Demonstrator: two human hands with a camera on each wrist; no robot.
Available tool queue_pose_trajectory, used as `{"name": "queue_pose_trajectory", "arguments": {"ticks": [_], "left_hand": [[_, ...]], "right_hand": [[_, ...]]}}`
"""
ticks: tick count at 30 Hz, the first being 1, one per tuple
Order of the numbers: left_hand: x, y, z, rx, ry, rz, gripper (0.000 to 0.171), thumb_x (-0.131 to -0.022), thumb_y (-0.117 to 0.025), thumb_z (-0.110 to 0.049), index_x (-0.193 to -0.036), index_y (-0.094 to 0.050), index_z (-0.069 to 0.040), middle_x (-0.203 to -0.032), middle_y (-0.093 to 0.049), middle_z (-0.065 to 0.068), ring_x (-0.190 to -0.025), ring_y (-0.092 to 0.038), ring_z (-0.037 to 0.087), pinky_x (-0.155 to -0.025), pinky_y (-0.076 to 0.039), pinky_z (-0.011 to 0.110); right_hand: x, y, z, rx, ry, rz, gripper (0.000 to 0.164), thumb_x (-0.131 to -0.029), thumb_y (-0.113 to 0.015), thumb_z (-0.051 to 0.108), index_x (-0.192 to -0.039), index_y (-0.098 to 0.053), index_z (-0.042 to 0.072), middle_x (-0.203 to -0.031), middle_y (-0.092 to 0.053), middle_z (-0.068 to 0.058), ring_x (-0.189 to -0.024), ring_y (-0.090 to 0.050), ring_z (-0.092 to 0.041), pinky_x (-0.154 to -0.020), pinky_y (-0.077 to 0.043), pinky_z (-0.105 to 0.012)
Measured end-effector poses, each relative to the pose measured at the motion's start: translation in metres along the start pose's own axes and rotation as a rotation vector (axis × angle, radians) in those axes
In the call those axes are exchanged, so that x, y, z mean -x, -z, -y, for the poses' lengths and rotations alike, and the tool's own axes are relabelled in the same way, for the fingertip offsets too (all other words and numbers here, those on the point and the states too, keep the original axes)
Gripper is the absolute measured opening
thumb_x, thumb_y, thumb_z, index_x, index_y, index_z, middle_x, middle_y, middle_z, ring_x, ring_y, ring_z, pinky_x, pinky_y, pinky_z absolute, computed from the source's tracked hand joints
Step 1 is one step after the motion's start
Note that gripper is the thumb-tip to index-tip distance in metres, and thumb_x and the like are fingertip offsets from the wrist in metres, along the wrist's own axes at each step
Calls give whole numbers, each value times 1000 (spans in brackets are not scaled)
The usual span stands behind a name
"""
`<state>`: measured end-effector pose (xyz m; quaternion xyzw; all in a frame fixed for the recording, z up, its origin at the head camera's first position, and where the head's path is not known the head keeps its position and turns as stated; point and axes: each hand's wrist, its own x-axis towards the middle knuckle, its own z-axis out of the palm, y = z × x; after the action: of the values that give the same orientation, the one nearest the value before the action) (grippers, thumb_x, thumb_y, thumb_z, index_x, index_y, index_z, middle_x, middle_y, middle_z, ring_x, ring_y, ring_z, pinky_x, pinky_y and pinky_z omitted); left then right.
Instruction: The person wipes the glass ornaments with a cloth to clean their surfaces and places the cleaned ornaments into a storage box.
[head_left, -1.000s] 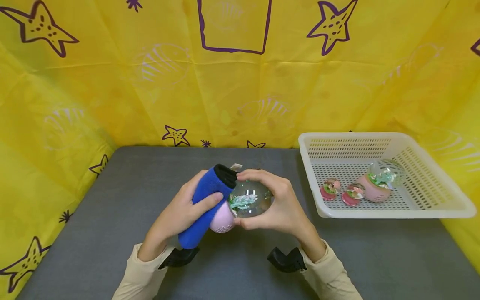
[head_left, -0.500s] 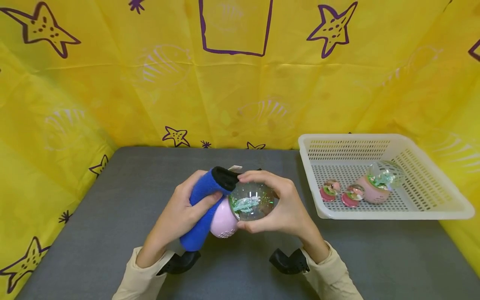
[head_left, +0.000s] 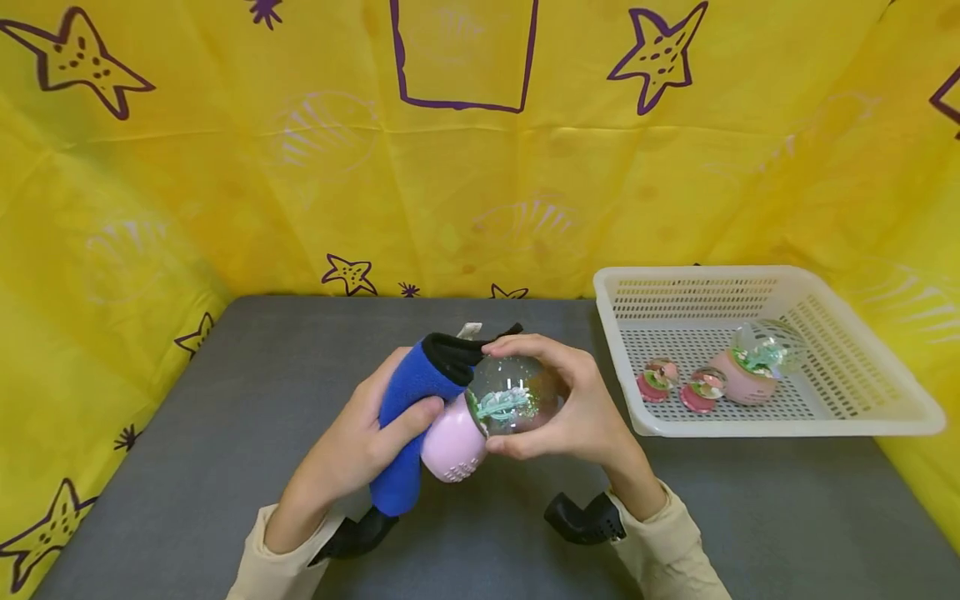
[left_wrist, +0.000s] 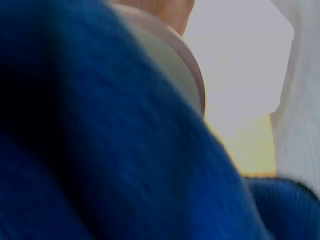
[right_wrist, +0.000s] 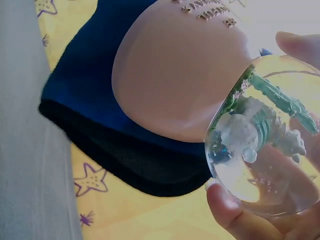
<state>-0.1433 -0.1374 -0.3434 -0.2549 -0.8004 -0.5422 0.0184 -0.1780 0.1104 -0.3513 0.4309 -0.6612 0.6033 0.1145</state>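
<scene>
Tilted on its side above the table is a snow globe (head_left: 453, 442) with a pink base and a clear dome holding a green cactus-like figure. My right hand (head_left: 581, 408) grips the dome, thumb below and fingers above. My left hand (head_left: 367, 442) holds a blue cloth (head_left: 416, 383) with black edging, pressed against the base. In the right wrist view the pink base (right_wrist: 175, 70) shows raised lettering, with the cloth (right_wrist: 85, 75) behind it. The cloth (left_wrist: 140, 140) fills most of the left wrist view and partly covers the round base (left_wrist: 192, 75).
At the right stands a white perforated basket (head_left: 787, 427). In it lie a larger pink snow globe (head_left: 742, 379) and two small globes with dark pink bases, one (head_left: 656, 382) left of the other (head_left: 702, 392). Yellow patterned fabric (head_left: 450, 183) hangs behind the grey table (head_left: 285, 350).
The snow globe has turned slightly in my hands and shifted a little right, showing more of its pink base. My right hand moved with it; the cloth stays at the base.
</scene>
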Motion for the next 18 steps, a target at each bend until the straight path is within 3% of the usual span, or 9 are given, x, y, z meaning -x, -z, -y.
{"name": "queue_pose_trajectory", "arguments": {"ticks": [5, 9, 13, 18], "left_hand": [[3, -8, -7, -273, -73, -72, 48, -92, -68, -18, -136, -50, -18, -124, -62, -1, -101, -60, 13, -82, -53, 36], [5, -12, -10, -450, -97, -91, 56, -95, -63, -23, -146, -41, -17, -146, -49, 2, -123, -55, 19, -96, -49, 48], [6, -14, -11, -511, -97, -63, 58, -98, -56, -21, -152, -35, -20, -159, -34, 2, -142, -40, 26, -107, -41, 58], [7, -13, -12, -518, -86, -42, 59, -98, -56, -19, -153, -36, -28, -163, -27, -5, -148, -33, 26, -109, -37, 61]], "right_hand": [[0, -2, 0, 97, -35, -41, 71, -59, -95, 14, -122, -63, 5, -119, -68, -15, -110, -63, -21, -92, -52, -26], [1, -4, 0, 200, -117, -109, 73, -55, -95, 11, -122, -65, 10, -120, -68, -6, -107, -64, -17, -86, -54, -24], [2, -5, -2, 263, -186, -190, 71, -57, -93, 8, -123, -65, 13, -118, -69, -5, -101, -65, -15, -76, -58, -27], [3, -5, -4, 278, -221, -261, 67, -61, -89, 2, -122, -65, 13, -117, -69, -6, -93, -65, -13, -67, -59, -31]]}}
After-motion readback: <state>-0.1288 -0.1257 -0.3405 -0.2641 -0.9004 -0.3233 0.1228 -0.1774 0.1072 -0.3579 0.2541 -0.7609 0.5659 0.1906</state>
